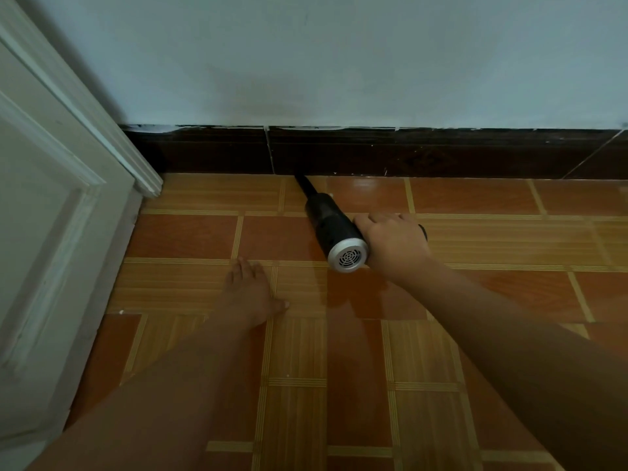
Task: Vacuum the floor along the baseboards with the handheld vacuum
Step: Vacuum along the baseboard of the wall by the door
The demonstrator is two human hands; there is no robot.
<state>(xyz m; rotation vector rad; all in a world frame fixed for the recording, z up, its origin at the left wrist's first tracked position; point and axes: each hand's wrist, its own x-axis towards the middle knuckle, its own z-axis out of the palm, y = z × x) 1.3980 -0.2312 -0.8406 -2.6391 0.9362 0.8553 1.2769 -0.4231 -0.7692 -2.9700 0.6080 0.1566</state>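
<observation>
The right hand's (394, 244) fingers (377, 219) curl over the handle of the handheld vacuum (331, 224), gripping it from above, knuckles up. The handle is almost wholly covered; only its dark end shows past the hand at 3 o'clock. The vacuum's black barrel lies just at 9 o'clock of those fingers, touching the hand, low over the floor (475, 300); whether it rests on the tiles cannot be told.

Its long axis runs from 5 o'clock to 11 o'clock. The silver vented cap (348, 255) faces back toward 5 o'clock, and the thin black nozzle (302, 182) points to 11 o'clock, its tip at the foot of the dark baseboard (424, 154) where tile meets wall.

The left hand (253, 294) lies at 8 o'clock of the vacuum, apart from it, palm down on the orange tiles with fingers straight, thumb out toward 3 o'clock.

A pale wall (339, 62) rises above the baseboard, and a white panelled door (51, 205) stands at 9 o'clock.
</observation>
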